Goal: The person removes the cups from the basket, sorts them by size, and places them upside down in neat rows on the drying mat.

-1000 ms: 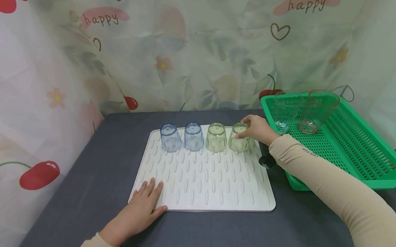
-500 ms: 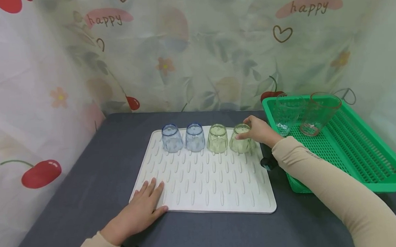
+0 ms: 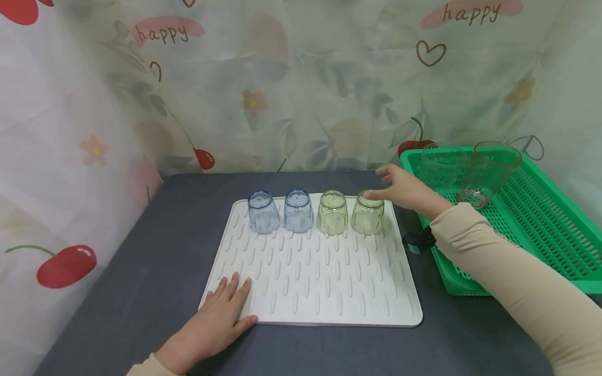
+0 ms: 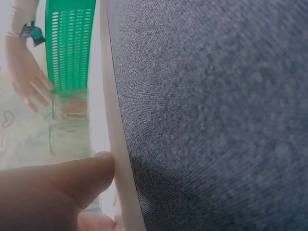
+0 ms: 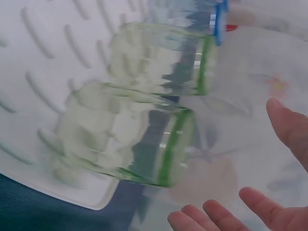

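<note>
Four would exceed the count, so several upside-down glasses line the back of a white ridged drying mat (image 3: 332,278). Two are blue, a left one (image 3: 263,214) and its neighbour (image 3: 298,212); two are green, a left one (image 3: 332,213) and the rightmost green glass (image 3: 368,217). My right hand (image 3: 410,190) is just above and right of that last glass, fingers spread and apart from it in the right wrist view. My left hand (image 3: 213,323) rests flat on the mat's front left corner, its thumb (image 4: 91,178) along the front edge.
A green plastic basket (image 3: 567,223) stands right of the mat. Inside it are a clear glass (image 3: 441,165) and a pink-rimmed glass (image 3: 486,174), partly behind my right arm. A printed curtain (image 3: 315,83) hangs behind the dark table (image 3: 130,267).
My right hand has let go of the rightmost green glass, spread its fingers and moved up and right. That glass stays on the mat. My left hand keeps its place.
</note>
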Available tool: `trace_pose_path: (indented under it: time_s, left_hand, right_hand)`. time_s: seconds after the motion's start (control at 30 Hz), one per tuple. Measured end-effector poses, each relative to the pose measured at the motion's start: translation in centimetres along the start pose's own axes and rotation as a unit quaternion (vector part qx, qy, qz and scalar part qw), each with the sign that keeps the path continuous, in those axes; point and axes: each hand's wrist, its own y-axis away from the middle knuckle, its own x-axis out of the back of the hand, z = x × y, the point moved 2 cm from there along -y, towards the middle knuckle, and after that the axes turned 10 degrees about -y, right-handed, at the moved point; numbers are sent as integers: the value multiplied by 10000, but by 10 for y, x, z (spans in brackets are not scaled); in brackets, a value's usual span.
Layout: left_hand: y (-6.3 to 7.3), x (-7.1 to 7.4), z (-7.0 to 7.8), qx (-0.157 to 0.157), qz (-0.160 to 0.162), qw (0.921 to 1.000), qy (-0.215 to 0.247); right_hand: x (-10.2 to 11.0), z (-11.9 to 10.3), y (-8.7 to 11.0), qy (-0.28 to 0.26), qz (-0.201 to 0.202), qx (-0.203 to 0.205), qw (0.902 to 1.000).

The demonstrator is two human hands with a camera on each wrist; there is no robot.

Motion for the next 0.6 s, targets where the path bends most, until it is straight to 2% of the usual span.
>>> trace_pose_path:
  time_s: [0.27,0.43,0.6]
  left_hand:
    - [1,2,1,7,-29,10000,50]
    - [1,3,1,-27,-14,10000,71]
    - [1,2,1,-11,-75,10000,29]
  right_hand:
    - [29,-25,27,-372,250,282,9986]
    - [48,-32,45,-500,649,660,9945]
    - [67,-29,63,-531,1199,1037,9859]
